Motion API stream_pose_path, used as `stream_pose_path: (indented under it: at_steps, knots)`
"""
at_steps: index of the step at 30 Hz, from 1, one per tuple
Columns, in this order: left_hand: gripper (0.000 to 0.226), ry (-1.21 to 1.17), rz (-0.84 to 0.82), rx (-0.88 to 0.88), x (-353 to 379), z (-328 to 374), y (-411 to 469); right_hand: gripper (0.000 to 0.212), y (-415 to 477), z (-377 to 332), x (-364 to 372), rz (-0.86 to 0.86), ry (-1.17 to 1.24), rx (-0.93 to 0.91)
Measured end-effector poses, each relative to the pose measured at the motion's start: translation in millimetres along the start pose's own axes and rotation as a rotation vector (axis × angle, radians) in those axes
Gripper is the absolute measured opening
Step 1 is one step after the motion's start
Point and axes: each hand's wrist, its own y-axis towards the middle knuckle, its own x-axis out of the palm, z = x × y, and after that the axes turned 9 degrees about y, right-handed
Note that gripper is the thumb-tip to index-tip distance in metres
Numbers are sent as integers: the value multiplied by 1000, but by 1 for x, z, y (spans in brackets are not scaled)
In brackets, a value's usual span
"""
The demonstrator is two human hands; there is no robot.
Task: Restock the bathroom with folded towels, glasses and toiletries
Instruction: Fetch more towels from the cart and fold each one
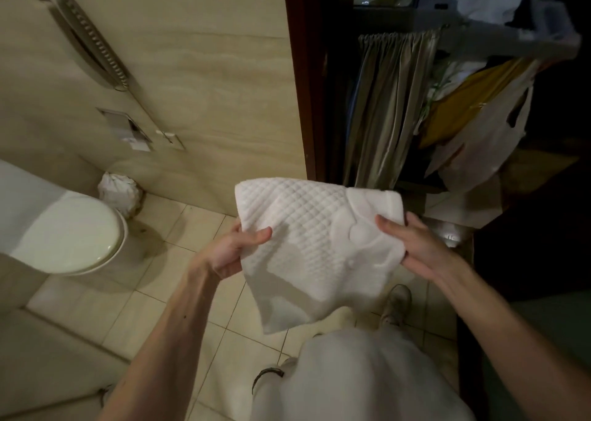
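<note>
The floor (179,296) is showing pale square tiles with thin dark lines between them. A white toilet (70,235) is sitting over it with its lid down and is throwing a dark shadow on the tiles. Just behind the toilet, a small bin (120,193) with a white bag is standing against the wall. Well to the right of the toilet, a pale shoe (396,302) is standing on the tiles.

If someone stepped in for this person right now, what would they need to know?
Hands: left hand grips the left edge of the white quilted towel, right hand its right edge.
Towel: held up above the beige tiled floor, between the white toilet and the loaded cart in the doorway.
Done: a towel is in hand.
Left: fold and place it; glasses and toiletries cannot be made out here.
</note>
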Motion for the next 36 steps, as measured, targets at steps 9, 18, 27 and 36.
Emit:
stream_pose_path:
  at_steps: [9, 18, 27, 36]
  knots:
    - [51, 204, 304, -248, -8, -25, 24, 39, 16, 17, -8, 4, -388, 17]
    - [72, 304, 500, -5, -3, 13, 38, 85, 28, -7, 3, 81, -557, -186]
    - [49, 570, 496, 203, -19, 88, 33, 48, 18, -67, 59, -124, -1062, -521]
    - [44, 579, 577, 300, -47, 127, 41, 72, 22, -88, 95, -107, -1332, -689]
